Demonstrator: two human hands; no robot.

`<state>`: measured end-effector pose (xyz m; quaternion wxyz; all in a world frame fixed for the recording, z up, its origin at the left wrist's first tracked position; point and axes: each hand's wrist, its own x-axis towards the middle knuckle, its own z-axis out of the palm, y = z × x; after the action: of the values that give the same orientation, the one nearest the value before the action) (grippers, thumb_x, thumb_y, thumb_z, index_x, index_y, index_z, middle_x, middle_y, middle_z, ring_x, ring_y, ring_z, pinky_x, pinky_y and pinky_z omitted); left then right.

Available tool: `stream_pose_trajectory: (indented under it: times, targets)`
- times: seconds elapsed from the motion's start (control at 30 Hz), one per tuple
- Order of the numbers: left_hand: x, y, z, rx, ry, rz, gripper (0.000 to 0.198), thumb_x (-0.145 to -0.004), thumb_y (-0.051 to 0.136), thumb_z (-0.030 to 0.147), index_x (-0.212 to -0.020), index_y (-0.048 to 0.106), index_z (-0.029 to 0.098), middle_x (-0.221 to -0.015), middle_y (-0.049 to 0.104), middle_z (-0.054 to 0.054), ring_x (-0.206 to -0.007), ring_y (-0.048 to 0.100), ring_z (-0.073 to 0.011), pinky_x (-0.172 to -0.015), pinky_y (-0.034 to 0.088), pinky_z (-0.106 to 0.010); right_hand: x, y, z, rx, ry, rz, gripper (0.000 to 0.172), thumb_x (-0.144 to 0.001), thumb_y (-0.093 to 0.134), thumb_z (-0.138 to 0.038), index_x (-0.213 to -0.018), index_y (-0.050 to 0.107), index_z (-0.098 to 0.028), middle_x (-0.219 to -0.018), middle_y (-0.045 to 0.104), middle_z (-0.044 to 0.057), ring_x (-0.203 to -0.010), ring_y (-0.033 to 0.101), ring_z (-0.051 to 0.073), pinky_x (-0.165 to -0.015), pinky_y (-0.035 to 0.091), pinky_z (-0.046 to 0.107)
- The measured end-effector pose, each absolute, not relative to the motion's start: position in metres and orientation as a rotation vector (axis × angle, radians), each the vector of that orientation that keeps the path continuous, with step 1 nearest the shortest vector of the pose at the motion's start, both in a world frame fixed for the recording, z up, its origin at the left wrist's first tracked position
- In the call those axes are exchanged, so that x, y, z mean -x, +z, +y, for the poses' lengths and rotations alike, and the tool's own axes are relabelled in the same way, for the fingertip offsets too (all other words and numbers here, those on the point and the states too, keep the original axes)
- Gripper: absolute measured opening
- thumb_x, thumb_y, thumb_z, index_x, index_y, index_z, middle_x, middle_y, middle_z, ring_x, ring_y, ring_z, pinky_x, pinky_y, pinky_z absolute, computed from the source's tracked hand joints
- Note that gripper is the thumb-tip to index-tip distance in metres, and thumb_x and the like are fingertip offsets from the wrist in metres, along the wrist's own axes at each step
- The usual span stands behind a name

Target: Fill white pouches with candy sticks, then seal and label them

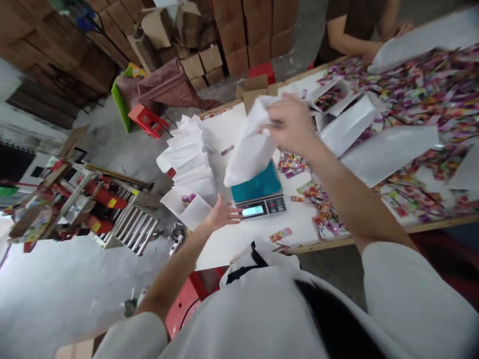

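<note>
My right hand [292,122] grips the top of a white bag [249,149] and holds it tilted above a digital scale [258,187] with a teal platform. The scale's lit display [253,210] seems to read zero. At the scale's front left corner, my left hand [223,214] is held with its fingers spread and nothing in it. Close beside it stands an open white bag [192,209] with small colourful packets [188,198] inside. Behind that bag, a row of more white bags [190,154] stands packed together. What the held bag contains is hidden.
Loose colourful packets [324,209] lie right of the scale, with a large heap [430,94] beyond. White bags [392,152] rest on the heap. A co-worker [350,30] sits across the table. A cardboard box [256,89] stands at the table's far edge; a roller conveyor [129,224] is left.
</note>
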<state>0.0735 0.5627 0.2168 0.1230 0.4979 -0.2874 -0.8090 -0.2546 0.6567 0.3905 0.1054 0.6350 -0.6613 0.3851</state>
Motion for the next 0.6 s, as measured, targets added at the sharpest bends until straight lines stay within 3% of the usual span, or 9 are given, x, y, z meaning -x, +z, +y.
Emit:
stream_pose_trajectory:
  times: [0.1,0.2,0.4,0.6]
  targets:
    - [-0.033,0.212,0.567,-1.188,-2.466,-0.584,0.089,-0.083,0.042,0.090,-0.124,0.062,0.014,-0.126,0.066,-0.027,-0.124,0.063,-0.0425,-0.085,0.062,-0.055,0.207,0.383,0.633,-2.164,1.149,-1.842,0.036,-0.097,0.063,-0.034,-0.068,0.061,-0.013,-0.075,0.055,-0.004,-0.089,0.060,0.015,-0.113,0.035,0.054]
    - [-0.013,0.208,0.554,-1.009,-2.254,-0.458,0.085,-0.082,0.047,0.087,-0.130,0.060,0.018,-0.122,0.067,-0.022,-0.125,0.063,-0.0386,-0.089,0.062,-0.049,0.179,0.366,0.635,-2.464,1.107,-1.669,0.021,-0.096,0.058,-0.021,-0.079,0.070,-0.018,-0.083,0.063,-0.002,-0.099,0.060,0.019,-0.119,0.024,0.059]
    - [0.003,0.179,0.519,-1.020,-1.996,-0.546,0.071,-0.093,0.034,0.077,-0.124,0.063,0.020,-0.116,0.071,-0.015,-0.122,0.065,-0.0310,-0.090,0.060,-0.043,0.184,0.292,0.671,-2.640,0.893,-1.701,0.029,-0.088,0.055,-0.006,-0.085,0.076,-0.026,-0.086,0.071,0.000,-0.097,0.055,0.020,-0.122,0.018,0.055]
    - [0.051,0.154,0.513,-1.338,-1.807,-0.707,0.041,-0.100,0.037,0.042,-0.121,0.063,0.017,-0.100,0.073,-0.010,-0.113,0.070,-0.0247,-0.089,0.058,-0.034,0.219,0.206,0.692,-2.472,0.630,-2.262,0.039,-0.084,0.052,0.001,-0.091,0.081,-0.025,-0.094,0.075,0.005,-0.098,0.057,0.021,-0.120,0.019,0.055]
